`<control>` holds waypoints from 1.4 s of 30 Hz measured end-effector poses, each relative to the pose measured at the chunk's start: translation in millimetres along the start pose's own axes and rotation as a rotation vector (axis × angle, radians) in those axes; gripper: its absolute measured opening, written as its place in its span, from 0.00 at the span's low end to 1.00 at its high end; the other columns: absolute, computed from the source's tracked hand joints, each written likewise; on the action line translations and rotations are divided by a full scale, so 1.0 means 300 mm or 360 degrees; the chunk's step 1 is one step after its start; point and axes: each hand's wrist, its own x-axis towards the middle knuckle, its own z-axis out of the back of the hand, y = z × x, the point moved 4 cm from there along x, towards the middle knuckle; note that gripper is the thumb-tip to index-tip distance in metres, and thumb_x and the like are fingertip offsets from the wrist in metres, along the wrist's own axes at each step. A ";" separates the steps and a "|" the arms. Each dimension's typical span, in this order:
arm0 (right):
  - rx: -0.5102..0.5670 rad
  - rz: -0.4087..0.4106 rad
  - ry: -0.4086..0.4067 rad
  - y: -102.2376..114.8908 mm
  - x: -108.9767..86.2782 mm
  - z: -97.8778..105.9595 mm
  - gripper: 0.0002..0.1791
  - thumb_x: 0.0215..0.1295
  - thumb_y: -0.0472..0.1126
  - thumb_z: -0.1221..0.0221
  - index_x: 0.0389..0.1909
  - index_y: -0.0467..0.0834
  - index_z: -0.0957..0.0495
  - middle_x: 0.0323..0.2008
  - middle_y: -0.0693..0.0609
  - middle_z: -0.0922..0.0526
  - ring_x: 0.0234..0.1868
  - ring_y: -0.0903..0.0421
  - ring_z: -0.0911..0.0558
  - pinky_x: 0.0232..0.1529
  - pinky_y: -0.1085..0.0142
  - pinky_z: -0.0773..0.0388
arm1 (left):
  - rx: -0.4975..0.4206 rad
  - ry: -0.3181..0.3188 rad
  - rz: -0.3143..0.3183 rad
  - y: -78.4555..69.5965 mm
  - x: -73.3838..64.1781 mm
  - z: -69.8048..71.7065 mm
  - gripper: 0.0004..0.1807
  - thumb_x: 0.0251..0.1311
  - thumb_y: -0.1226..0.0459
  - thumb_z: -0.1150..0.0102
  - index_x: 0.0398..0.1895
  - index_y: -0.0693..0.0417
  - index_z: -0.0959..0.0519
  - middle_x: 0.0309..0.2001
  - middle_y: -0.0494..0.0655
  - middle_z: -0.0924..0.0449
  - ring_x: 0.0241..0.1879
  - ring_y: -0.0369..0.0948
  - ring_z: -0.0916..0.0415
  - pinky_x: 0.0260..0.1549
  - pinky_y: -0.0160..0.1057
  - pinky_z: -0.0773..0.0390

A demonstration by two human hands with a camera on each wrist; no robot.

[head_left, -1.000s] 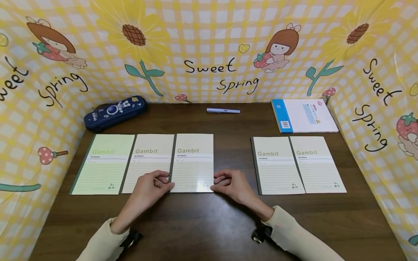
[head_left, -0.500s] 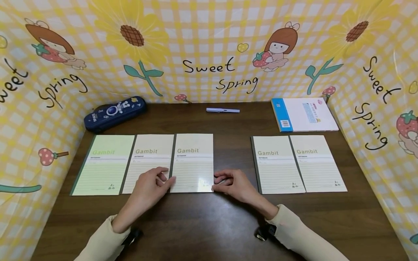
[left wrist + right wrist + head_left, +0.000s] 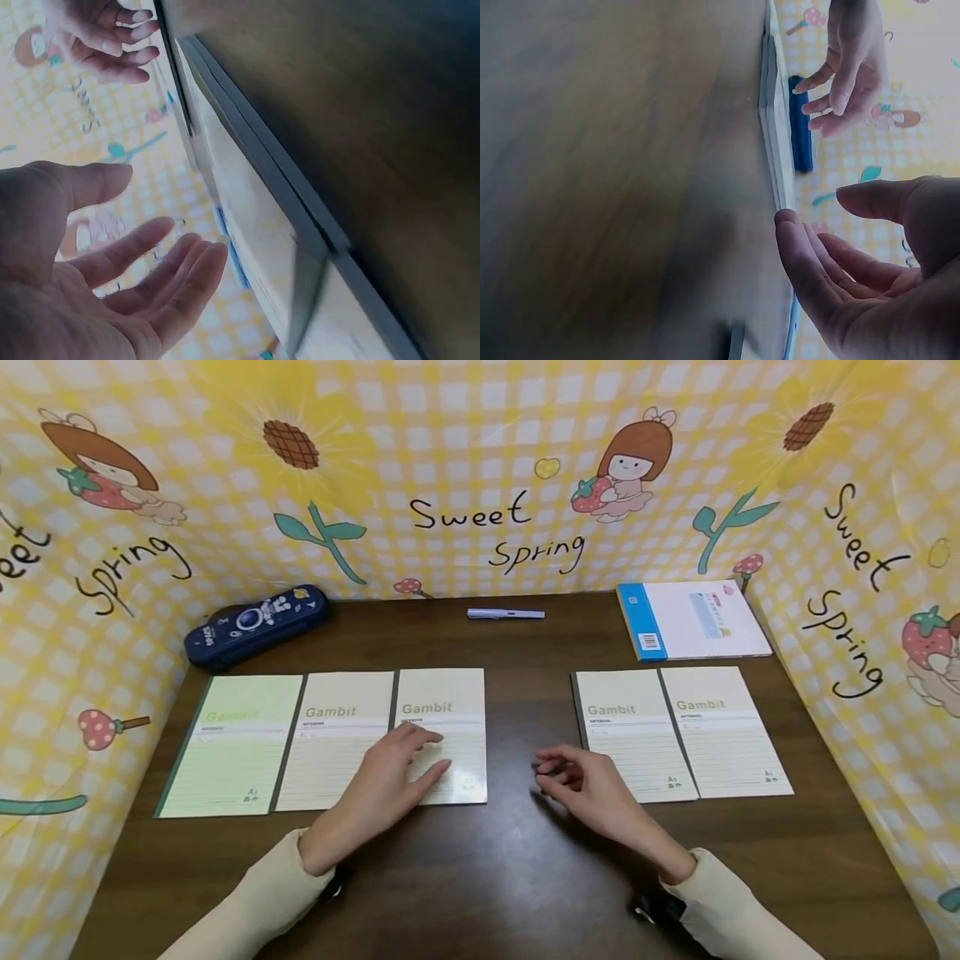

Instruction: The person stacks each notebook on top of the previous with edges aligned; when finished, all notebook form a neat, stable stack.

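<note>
My left hand (image 3: 386, 777) is over the third notebook (image 3: 453, 693) of the left row, thumb and fingers apart. In the left wrist view this hand (image 3: 127, 262) has a visible gap from the dark-spined notebooks (image 3: 240, 161). To its left lie a cream notebook (image 3: 330, 760) and a green notebook (image 3: 232, 760), all marked Gambit. My right hand (image 3: 592, 781), fingers loosely bent and holding nothing, is beside the left one (image 3: 626, 693) of two more cream notebooks and overlaps its lower corner. The other cream notebook (image 3: 727, 735) lies at the far right.
A navy pencil case (image 3: 258, 622) sits at the back left of the brown table (image 3: 480, 893). Further right are a lavender pen (image 3: 506, 613) and a white book with a blue spine (image 3: 697, 620). A yellow checked cloth (image 3: 465, 452) stands around three sides.
Both hands have left the third notebook's side edges. The left hand has moved right and up over its cover; the right hand has moved right, toward the right pair. The notebooks lie as before.
</note>
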 end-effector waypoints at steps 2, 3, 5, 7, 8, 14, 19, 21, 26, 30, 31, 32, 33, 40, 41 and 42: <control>-0.0039 0.0026 -0.0039 -0.015 -0.019 0.024 0.18 0.69 0.37 0.32 0.58 0.39 0.17 0.45 0.48 0.10 0.39 0.58 0.11 0.40 0.69 0.14 | 0.0024 0.0041 -0.0100 -0.026 0.016 -0.022 0.20 0.65 0.56 0.29 0.55 0.59 0.16 0.50 0.52 0.16 0.51 0.48 0.18 0.52 0.50 0.18; -0.0060 0.0039 -0.0060 -0.024 -0.029 0.035 0.18 0.69 0.37 0.32 0.58 0.39 0.17 0.45 0.48 0.10 0.39 0.58 0.11 0.40 0.69 0.14 | 0.0041 0.0066 -0.0153 -0.040 0.025 -0.034 0.20 0.65 0.56 0.29 0.55 0.58 0.16 0.51 0.51 0.16 0.53 0.48 0.19 0.54 0.50 0.18; -0.0107 0.0071 -0.0115 -0.043 -0.049 0.058 0.18 0.68 0.35 0.32 0.57 0.38 0.17 0.44 0.47 0.10 0.38 0.58 0.11 0.39 0.68 0.13 | 0.0078 0.0121 -0.0261 -0.067 0.041 -0.059 0.22 0.65 0.56 0.29 0.57 0.58 0.17 0.54 0.51 0.16 0.57 0.48 0.20 0.59 0.49 0.20; -0.0156 0.0089 -0.0170 -0.062 -0.069 0.081 0.18 0.67 0.34 0.31 0.57 0.38 0.17 0.44 0.47 0.10 0.38 0.58 0.11 0.39 0.68 0.13 | 0.0129 0.0183 -0.0365 -0.094 0.056 -0.087 0.24 0.65 0.56 0.29 0.60 0.58 0.18 0.59 0.53 0.18 0.62 0.49 0.21 0.62 0.49 0.21; -0.0175 0.0093 -0.0196 -0.072 -0.078 0.093 0.18 0.67 0.34 0.31 0.57 0.38 0.17 0.44 0.47 0.10 0.39 0.57 0.11 0.40 0.67 0.12 | 0.0149 0.0216 -0.0415 -0.109 0.063 -0.099 0.25 0.66 0.55 0.29 0.61 0.58 0.19 0.62 0.54 0.19 0.64 0.50 0.22 0.64 0.49 0.21; -0.0293 0.0086 -0.0344 -0.116 -0.131 0.161 0.16 0.66 0.32 0.32 0.54 0.37 0.17 0.43 0.45 0.11 0.42 0.50 0.10 0.41 0.61 0.11 | 0.0253 0.0495 -0.0667 -0.195 0.100 -0.170 0.32 0.70 0.52 0.34 0.72 0.57 0.27 0.76 0.59 0.32 0.77 0.55 0.34 0.74 0.53 0.30; -0.0449 0.0047 -0.0425 -0.147 -0.174 0.209 0.17 0.65 0.32 0.31 0.54 0.36 0.17 0.45 0.43 0.11 0.42 0.48 0.11 0.40 0.59 0.11 | 0.0319 0.0699 -0.0836 -0.261 0.123 -0.247 0.37 0.73 0.48 0.38 0.79 0.54 0.35 0.81 0.58 0.41 0.81 0.55 0.42 0.78 0.55 0.38; -0.0520 0.0034 -0.0452 -0.159 -0.190 0.226 0.18 0.64 0.32 0.30 0.54 0.35 0.17 0.46 0.42 0.11 0.43 0.48 0.11 0.40 0.58 0.11 | 0.0352 0.0742 -0.0872 -0.289 0.129 -0.277 0.40 0.73 0.46 0.39 0.80 0.53 0.37 0.82 0.57 0.44 0.82 0.54 0.44 0.79 0.55 0.38; -0.0698 0.0008 -0.0504 -0.180 -0.229 0.261 0.19 0.64 0.34 0.30 0.55 0.35 0.17 0.50 0.39 0.12 0.45 0.44 0.12 0.45 0.49 0.13 | 0.0510 0.0847 -0.0907 -0.360 0.136 -0.347 0.43 0.73 0.41 0.43 0.84 0.47 0.43 0.85 0.53 0.49 0.84 0.51 0.49 0.81 0.52 0.42; -0.0773 -0.0048 -0.0490 -0.195 -0.253 0.281 0.21 0.66 0.36 0.31 0.58 0.34 0.18 0.54 0.37 0.14 0.51 0.39 0.14 0.51 0.42 0.17 | 0.0635 0.0908 -0.0957 -0.406 0.139 -0.400 0.44 0.73 0.38 0.46 0.85 0.43 0.46 0.85 0.49 0.52 0.85 0.47 0.52 0.81 0.52 0.44; -0.0779 -0.0055 -0.0479 -0.199 -0.258 0.284 0.22 0.66 0.36 0.31 0.59 0.34 0.19 0.56 0.36 0.15 0.53 0.38 0.15 0.54 0.40 0.18 | 0.0654 0.0915 -0.0973 -0.415 0.139 -0.413 0.44 0.73 0.38 0.46 0.85 0.43 0.47 0.86 0.48 0.52 0.85 0.47 0.53 0.81 0.53 0.44; -0.0786 -0.0058 -0.0471 -0.201 -0.263 0.285 0.22 0.66 0.37 0.31 0.59 0.33 0.19 0.57 0.35 0.15 0.56 0.37 0.16 0.56 0.39 0.19 | 0.0667 0.0925 -0.0991 -0.423 0.138 -0.425 0.45 0.73 0.37 0.47 0.85 0.43 0.47 0.86 0.47 0.53 0.85 0.46 0.53 0.81 0.53 0.44; -0.0800 -0.0056 -0.0460 -0.203 -0.269 0.285 0.23 0.67 0.38 0.31 0.60 0.33 0.20 0.59 0.34 0.16 0.58 0.35 0.17 0.58 0.38 0.21 | 0.0678 0.0934 -0.1005 -0.429 0.137 -0.436 0.45 0.73 0.37 0.48 0.85 0.43 0.48 0.86 0.47 0.54 0.85 0.46 0.53 0.81 0.53 0.43; -0.0909 -0.0090 -0.0290 -0.221 -0.311 0.268 0.33 0.70 0.49 0.32 0.68 0.33 0.25 0.73 0.34 0.28 0.75 0.33 0.31 0.67 0.35 0.28 | 0.0750 0.1014 -0.0996 -0.456 0.131 -0.489 0.45 0.73 0.35 0.52 0.85 0.45 0.47 0.86 0.43 0.55 0.85 0.42 0.54 0.81 0.53 0.44; -0.0918 -0.0097 -0.0264 -0.224 -0.317 0.265 0.35 0.71 0.51 0.33 0.70 0.34 0.26 0.75 0.34 0.30 0.76 0.33 0.32 0.68 0.35 0.29 | 0.0762 0.1025 -0.0987 -0.457 0.131 -0.494 0.45 0.74 0.35 0.53 0.85 0.45 0.47 0.86 0.43 0.55 0.85 0.41 0.54 0.81 0.53 0.44; -0.0925 -0.0100 -0.0242 -0.226 -0.323 0.264 0.36 0.71 0.52 0.34 0.71 0.34 0.28 0.76 0.34 0.32 0.77 0.33 0.34 0.68 0.35 0.29 | 0.0770 0.1037 -0.0980 -0.457 0.130 -0.499 0.45 0.74 0.34 0.53 0.85 0.45 0.47 0.86 0.42 0.55 0.85 0.41 0.54 0.81 0.53 0.44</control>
